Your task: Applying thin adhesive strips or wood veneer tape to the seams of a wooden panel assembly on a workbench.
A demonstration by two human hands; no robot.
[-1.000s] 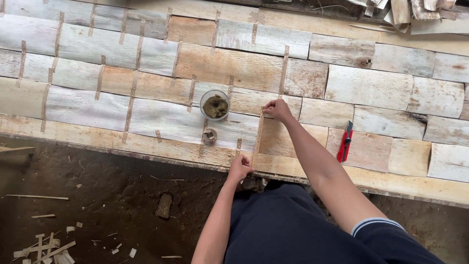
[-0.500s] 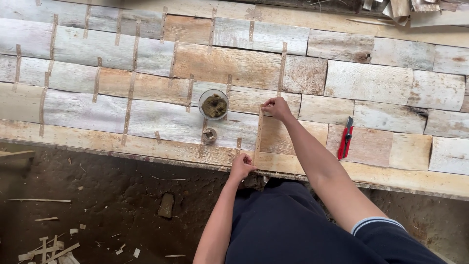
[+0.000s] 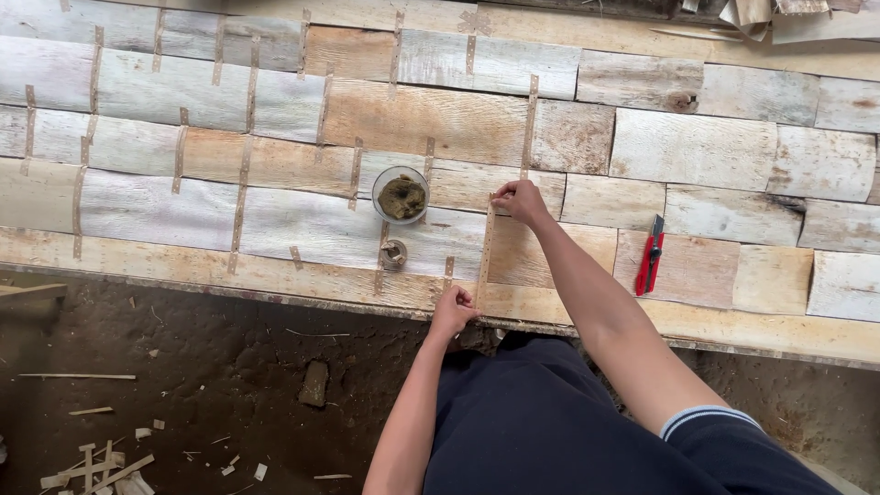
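While I am looking down from the head camera, a wide panel of pale and tan rough wooden veneer pieces (image 3: 275, 211) is lying across the upper part of the view, its seams covered by thin brown perforated tape strips. Below it, at far left, small pale wood offcuts (image 3: 92, 463) are lying on the dark dirt floor (image 3: 183, 367), and a small brown block (image 3: 313, 383) is sitting further right on the dirt.

Near the panel's middle, a round clear cup of brownish paste (image 3: 401, 194) is standing on the wood, and just below it a small roll of brown tape (image 3: 394, 253) is resting.

To the right of these, my left hand (image 3: 453, 313) is pinching the lower end of a long narrow strip of brown tape (image 3: 484, 252) at the panel's near edge. That strip is running upward along a vertical seam to my right hand (image 3: 520, 200), whose fingertips are pressing on its upper end; I cannot tell whether they are gripping it.

Further right, a red-handled utility knife (image 3: 650, 255) is lying on the wood, well apart from both hands.
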